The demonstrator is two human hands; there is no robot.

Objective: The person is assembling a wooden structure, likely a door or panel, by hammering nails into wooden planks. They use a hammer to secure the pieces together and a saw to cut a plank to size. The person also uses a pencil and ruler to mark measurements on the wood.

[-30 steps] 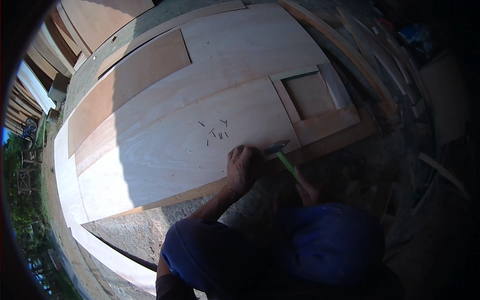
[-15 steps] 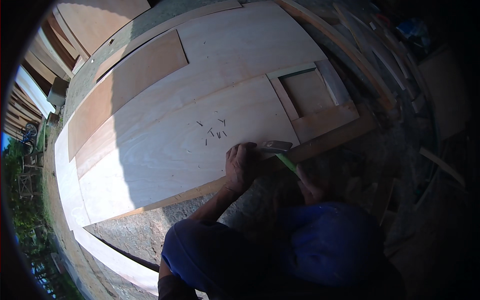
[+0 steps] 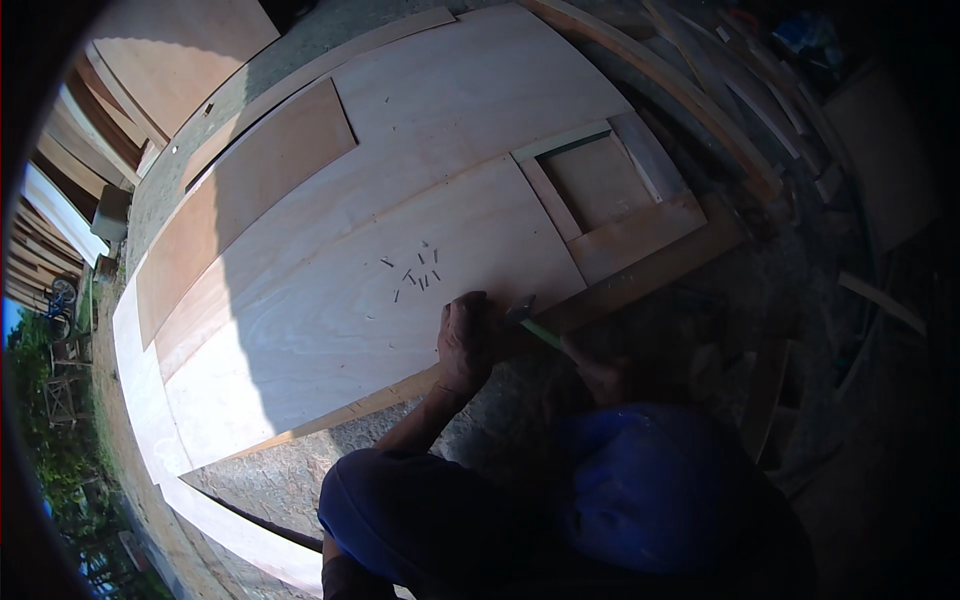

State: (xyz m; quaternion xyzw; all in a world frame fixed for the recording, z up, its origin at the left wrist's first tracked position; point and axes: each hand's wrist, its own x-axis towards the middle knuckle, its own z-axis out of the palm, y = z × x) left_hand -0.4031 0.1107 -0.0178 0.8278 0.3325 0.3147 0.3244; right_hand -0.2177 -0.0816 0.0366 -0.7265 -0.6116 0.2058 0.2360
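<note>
My right hand (image 3: 600, 378) is closed round the green handle of a hammer (image 3: 543, 335). The hammer's head is at the near edge of a pale plywood sheet (image 3: 320, 290), close beside my left hand. My left hand (image 3: 465, 345) rests at that same edge with its fingers curled together; shadow and the fingers themselves hide whatever they pinch. Just beyond it, several loose nails (image 3: 421, 283) lie scattered on the plywood.
A framed rectangular opening (image 3: 605, 185) is at the sheet's right end. A browner plywood piece (image 3: 290, 150) lies on the far left part. Long timber strips (image 3: 680, 90) lie at the far right. Boards (image 3: 110, 110) stand at the far left. My blue-clad knees (image 3: 650, 490) are close below.
The hammer head has turned and shifted slightly left and down, nearer my left hand. My right hand has moved a little left. The whole view has shifted slightly.
</note>
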